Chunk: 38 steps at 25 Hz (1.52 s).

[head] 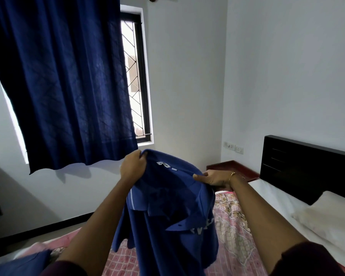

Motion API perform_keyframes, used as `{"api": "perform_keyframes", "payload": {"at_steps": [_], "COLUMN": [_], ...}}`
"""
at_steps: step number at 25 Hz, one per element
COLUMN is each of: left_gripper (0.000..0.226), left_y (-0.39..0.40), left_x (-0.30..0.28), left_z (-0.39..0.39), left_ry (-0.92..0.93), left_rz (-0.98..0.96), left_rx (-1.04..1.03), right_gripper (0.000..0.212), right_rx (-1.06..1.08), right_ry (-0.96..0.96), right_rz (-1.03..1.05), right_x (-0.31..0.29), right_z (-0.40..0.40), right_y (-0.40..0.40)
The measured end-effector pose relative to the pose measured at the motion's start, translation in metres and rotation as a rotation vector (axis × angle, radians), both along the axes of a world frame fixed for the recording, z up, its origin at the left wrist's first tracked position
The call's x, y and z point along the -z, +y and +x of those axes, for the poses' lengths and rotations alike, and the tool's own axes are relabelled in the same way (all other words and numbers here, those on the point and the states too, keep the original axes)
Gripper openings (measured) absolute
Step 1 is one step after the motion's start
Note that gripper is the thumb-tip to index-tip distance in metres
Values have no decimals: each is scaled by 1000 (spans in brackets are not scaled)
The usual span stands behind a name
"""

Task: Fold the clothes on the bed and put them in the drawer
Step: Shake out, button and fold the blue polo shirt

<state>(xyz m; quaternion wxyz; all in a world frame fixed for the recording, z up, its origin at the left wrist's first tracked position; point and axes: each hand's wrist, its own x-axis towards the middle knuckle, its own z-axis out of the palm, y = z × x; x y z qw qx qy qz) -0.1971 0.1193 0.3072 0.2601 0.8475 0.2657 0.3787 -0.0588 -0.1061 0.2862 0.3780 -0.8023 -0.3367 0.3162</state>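
A blue shirt was held up in the air above the bed, gripped at its upper edge by both hands. The left hand was clenched round a bunch of cloth at the shirt's highest point, knuckles toward the camera. The right hand was closed on the cloth at the other side, thumb laid over the fabric and fingers tucked beneath it; a thin bangle was worn on that wrist. A white label was seen inside the neck, between the two hands. The collar was turned out lower down, and pale lettering was partly visible on the fabric, too folded to be read. The rest of the shirt hung loose, its lower part cut off by the frame edge.

Beneath it, a pink patterned sheet was spread on the bed. Another blue garment lay at the near left corner. A pillow rested against the dark headboard. A blue curtain covered most of the window, and a wooden side table stood in the corner.
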Motion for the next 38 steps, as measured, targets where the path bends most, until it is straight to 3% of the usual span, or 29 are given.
{"api": "perform_keyframes", "payload": {"at_steps": [2,3,5,7,8,11,13,14,16,18,20,23,27,30,34,36,38], "left_gripper": [38,40,42,40,38,33,18,20,56,81,76,56,66,51,63,56,37], "left_y": [8,13,25,36,41,41,36,35,37,40,35,17,-3,-12,-7,-9,-15], "left_x": [-9,-13,-22,-28,-29,-33,-38,-39,-38,-31,-24,-18,-4,-3,-6,-4,2], "left_z": [-5,-8,-17,-30,-37,-58,-70,-76,-90,-102,-111,-119,-124,-125,-122,-120,-115], "left_ry": [-44,-62,-110,-146,-131,-27,35,105,327,506,580,631,676,489,103,49,51], "left_rz": [-63,-85,-136,-183,-173,6,-26,-111,-295,-336,-333,-345,-411,-452,-773,-842,-745], "left_rx": [5,0,-8,12,37,138,299,397,579,655,686,765,952,1012,1106,1143,1056], "right_gripper": [96,81,47,43,41,23,8,6,6,16,23,31,30,32,29,28,26], "right_rx": [-116,-179,-249,-247,-222,-95,57,141,287,397,474,589,661,709,747,762,790], "right_ry": [172,187,30,-148,-173,-16,-85,-189,-445,-684,-831,-901,-942,-928,-844,-813,-812], "right_rz": [63,51,-25,-47,-2,288,473,536,584,542,462,427,328,285,379,433,455], "right_x": [10,8,-10,-30,-38,-52,-61,-65,-73,-80,-84,-88,-89,-88,-84,-83,-82], "right_z": [3,1,-8,-13,-9,-1,-3,-5,-13,-18,-25,-33,-34,-36,-38,-40,-44], "right_y": [-2,-2,2,7,6,3,7,11,19,22,20,15,-7,-31,-59,-66,-70]}}
